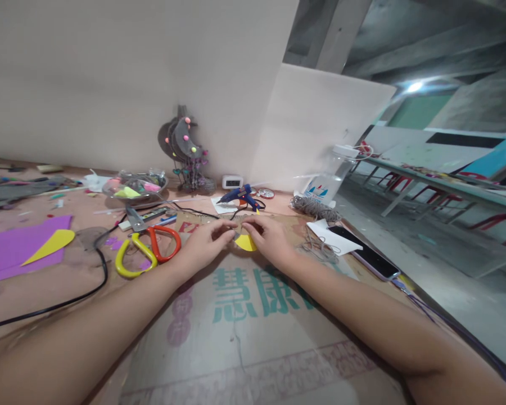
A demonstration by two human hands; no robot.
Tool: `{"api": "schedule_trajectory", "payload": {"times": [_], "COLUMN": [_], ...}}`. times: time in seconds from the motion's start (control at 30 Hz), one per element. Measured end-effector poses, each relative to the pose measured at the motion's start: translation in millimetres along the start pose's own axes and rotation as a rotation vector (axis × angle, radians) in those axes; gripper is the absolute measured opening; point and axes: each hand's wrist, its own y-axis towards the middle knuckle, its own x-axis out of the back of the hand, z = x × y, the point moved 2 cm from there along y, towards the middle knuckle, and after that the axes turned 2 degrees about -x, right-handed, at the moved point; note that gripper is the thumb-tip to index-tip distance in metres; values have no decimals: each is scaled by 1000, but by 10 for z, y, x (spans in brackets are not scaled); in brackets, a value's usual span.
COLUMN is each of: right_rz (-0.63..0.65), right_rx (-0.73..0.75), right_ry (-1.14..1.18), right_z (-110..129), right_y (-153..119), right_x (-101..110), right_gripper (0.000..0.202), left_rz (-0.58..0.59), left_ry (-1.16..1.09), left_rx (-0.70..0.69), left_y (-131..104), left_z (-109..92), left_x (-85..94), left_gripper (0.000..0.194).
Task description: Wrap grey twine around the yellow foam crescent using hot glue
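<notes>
The yellow piece [247, 243], over the cardboard [194, 351], looks light, bendy and best held by its edge, where the right hand [272, 239] pinches it; the left hand [208, 241], fingertips nearly meeting, has an unclear hold.

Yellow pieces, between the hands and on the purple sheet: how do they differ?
The small piece sits between the left hand and right hand; the large piece lies on the purple sheet. The small piece looks rounded; the large piece tapers to a point. Both are yellow.

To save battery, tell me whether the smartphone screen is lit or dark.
Dark: the smartphone screen looks black where the white paper leaves it uncovered.
</notes>
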Motion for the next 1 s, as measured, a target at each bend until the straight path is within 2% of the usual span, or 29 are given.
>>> {"api": "schedule_trajectory", "payload": {"times": [0.27,0.47,0.57,0.7,0.77,0.9,1.0], "right_rz": [-12,-22,-68,-124,-66,144,162], "right_rx": [-13,16,46,12,-38,-214,-302], "right_ry": [25,49,85,135,157,317,452], "right_z": [8,6,-6,-71,-121,-262,-377], "right_y": [2,4,40,132,193,289,296], "right_x": [-1,8,41,140,201,282,272], "right_gripper": [17,17,16,13,14,21,27], "left_rz": [48,-8,-41,-40,-58,-75,-68], "left_ry": [-105,-154,-168,-218,-240,-319,-381], "left_rx": [16,57,62,88,112,158,194], "left_y": [4,50,69,81,83,88,88], "left_z": [52,147,177,163,143,110,81], "left_x": [-58,-25,-15,-4,10,34,44], "left_gripper": [47,43,40,41,40,40,40]}}
